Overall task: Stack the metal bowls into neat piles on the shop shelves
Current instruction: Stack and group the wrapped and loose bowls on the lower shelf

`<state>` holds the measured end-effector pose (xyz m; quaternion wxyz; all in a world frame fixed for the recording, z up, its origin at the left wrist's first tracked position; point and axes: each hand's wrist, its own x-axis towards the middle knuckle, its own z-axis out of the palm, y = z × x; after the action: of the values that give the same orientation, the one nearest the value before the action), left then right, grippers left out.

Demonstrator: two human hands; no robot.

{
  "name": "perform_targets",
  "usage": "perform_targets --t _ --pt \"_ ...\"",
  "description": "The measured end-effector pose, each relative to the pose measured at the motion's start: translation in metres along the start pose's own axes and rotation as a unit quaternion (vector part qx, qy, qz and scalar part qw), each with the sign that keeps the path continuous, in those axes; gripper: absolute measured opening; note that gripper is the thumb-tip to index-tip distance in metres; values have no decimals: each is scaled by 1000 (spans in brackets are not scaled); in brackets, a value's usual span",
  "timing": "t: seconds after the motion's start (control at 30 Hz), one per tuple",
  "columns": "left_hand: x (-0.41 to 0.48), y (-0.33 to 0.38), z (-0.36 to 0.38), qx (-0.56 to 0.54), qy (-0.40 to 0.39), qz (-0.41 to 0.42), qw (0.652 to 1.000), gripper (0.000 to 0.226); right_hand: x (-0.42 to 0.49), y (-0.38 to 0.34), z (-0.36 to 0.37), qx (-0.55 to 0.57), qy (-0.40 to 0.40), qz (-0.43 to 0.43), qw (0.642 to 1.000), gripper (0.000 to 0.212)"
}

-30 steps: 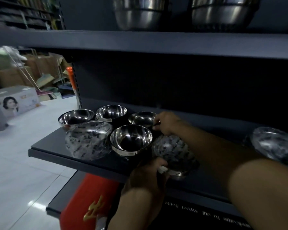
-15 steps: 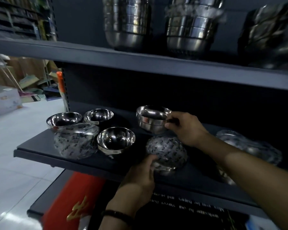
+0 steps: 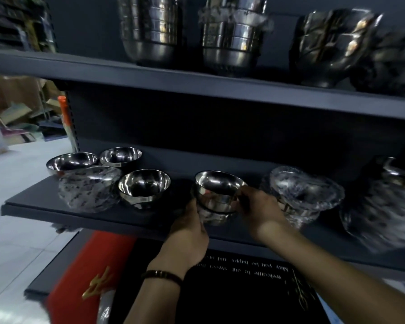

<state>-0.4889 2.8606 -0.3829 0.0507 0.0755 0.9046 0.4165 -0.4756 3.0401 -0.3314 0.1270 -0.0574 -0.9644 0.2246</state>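
Item: bowl [image 3: 220, 187], bare steel, upright, nested in wrapped bowl [image 3: 212, 215] at mid shelf [image 3: 126, 219] front. Grip: right hand [image 3: 261, 206], fingers curled round the bowl's right wall; left hand [image 3: 192, 228], fingers curled against the wrapped bowl's left side, cupping it.

The middle shelf [image 3: 150, 220] in front of me is a dark grey board. At its left end four bowls stand close together. At the back are the back-left bowl [image 3: 71, 161] and the back bowl [image 3: 121, 155], both bare metal. In front of them are a wrapped bowl [image 3: 89, 185] and, just beside it, the bare front bowl [image 3: 144, 185].

Near the front edge are the nested bowls [image 3: 216, 197], a bare one sitting in a wrapped one. My left hand [image 3: 189, 228] and right hand [image 3: 260, 206] grip them from either side. I cannot tell whether they rest on the board.

Just right of them stands a wrapped stack [image 3: 304, 192]. Beyond it is a blurred wrapped bundle [image 3: 384, 206].

The upper shelf [image 3: 197, 83] carries two tall bare stacks [image 3: 150, 31] and a dark wrapped pile [image 3: 330, 43].
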Motion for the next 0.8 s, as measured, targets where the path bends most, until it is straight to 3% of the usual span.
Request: perform_targets --t 0.13,0.47,0.63,0.8 --pt "-2 4 2 1 0 -8 1000 71 -3 -1 6 4 -23 23 999 7" --pt "4 8 6 -5 -30 -12 999 67 3 6 14 -49 -43 -16 998 18" --pt "5 13 7 -36 0 0 999 51 11 13 19 -80 -42 -14 996 14" --pt "4 12 2 -57 15 10 998 54 17 16 24 -109 -43 -16 993 18"
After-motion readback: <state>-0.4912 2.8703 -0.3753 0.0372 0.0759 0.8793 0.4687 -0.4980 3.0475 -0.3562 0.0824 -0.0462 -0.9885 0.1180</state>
